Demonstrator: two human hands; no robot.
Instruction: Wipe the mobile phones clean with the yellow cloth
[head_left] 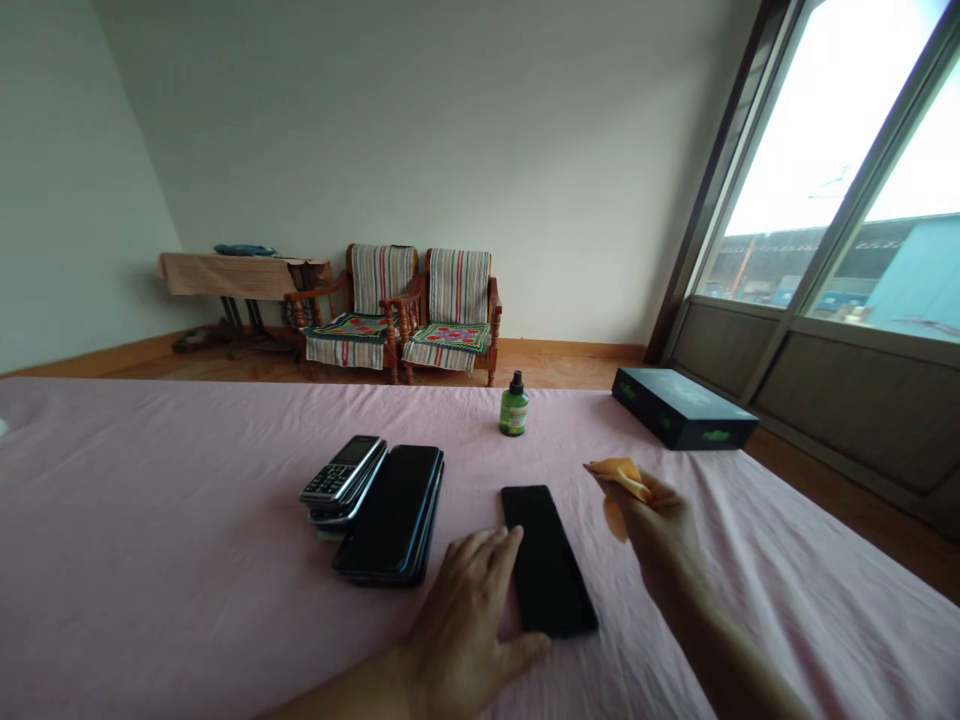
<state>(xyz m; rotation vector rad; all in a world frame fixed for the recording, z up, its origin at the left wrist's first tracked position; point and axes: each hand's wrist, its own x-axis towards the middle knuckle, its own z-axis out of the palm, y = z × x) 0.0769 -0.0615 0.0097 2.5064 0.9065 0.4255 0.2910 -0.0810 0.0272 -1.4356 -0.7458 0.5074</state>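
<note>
A black smartphone (553,572) lies flat, screen up, on the pink cloth in front of me. My left hand (472,610) rests at its left side, fingers stretched out and thumb by the lower edge, touching the phone. To the right, my right hand (660,515) is raised above the cloth, closed on a folded orange-yellow cloth (626,478), part of which hangs below the fingers. Left of my left hand sits a stack of smartphones (394,510). Beside that stack, a keypad phone (345,470) tops another pile.
A green bottle with a black cap (514,408) stands beyond the phone. At the back right lies a flat black box (682,408). The pink sheet (187,560) is slightly wrinkled. Past its far edge are two wooden chairs (450,335) and a covered table (225,275); windows are on the right.
</note>
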